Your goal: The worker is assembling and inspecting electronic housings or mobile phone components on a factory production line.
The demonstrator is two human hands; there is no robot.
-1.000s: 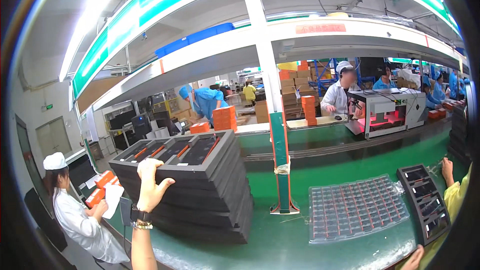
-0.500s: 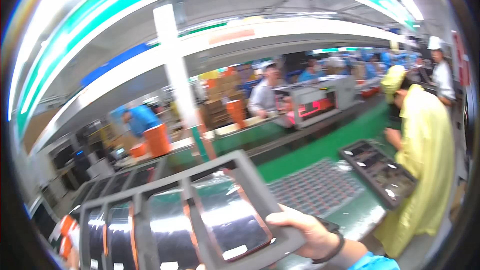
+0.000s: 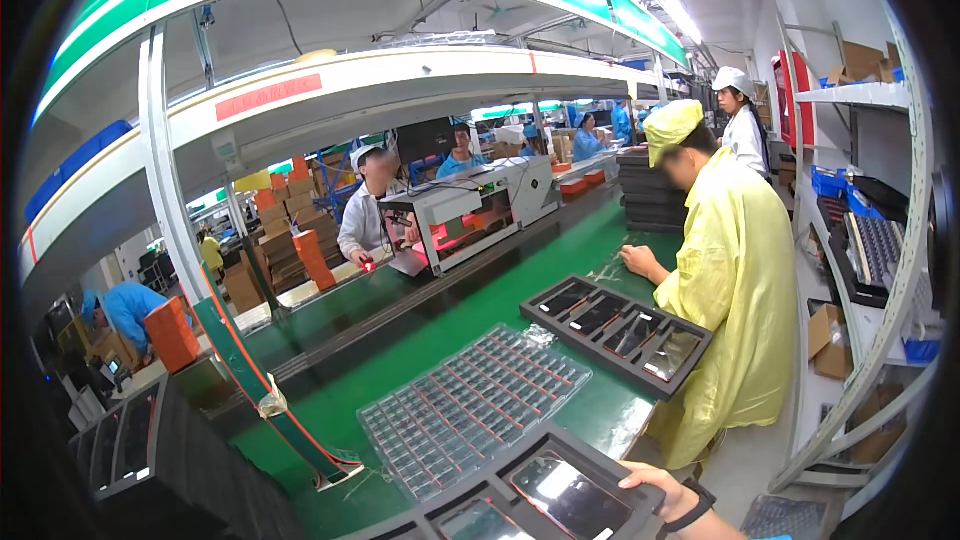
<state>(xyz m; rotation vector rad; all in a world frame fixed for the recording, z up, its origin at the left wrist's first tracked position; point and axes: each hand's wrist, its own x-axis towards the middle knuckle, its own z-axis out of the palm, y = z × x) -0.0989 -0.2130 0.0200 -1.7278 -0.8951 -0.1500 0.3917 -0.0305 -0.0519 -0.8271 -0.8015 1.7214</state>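
Looks out and down from head height, over a green bench (image 3: 530,275), by way of a single wide fisheye lens. Faces obliquely along the bench, away to the right, with a mild downward pitch. Catches the right hand (image 3: 665,490) and held tray (image 3: 600,462) closest, cut by the lower edge. Places the co-worker in yellow (image 3: 740,290) at middle range, the white machine (image 3: 530,195) farther back. Curves the overhead beam (image 3: 400,75), leans the post (image 3: 177,170) at left, and darkens toward a round rim.
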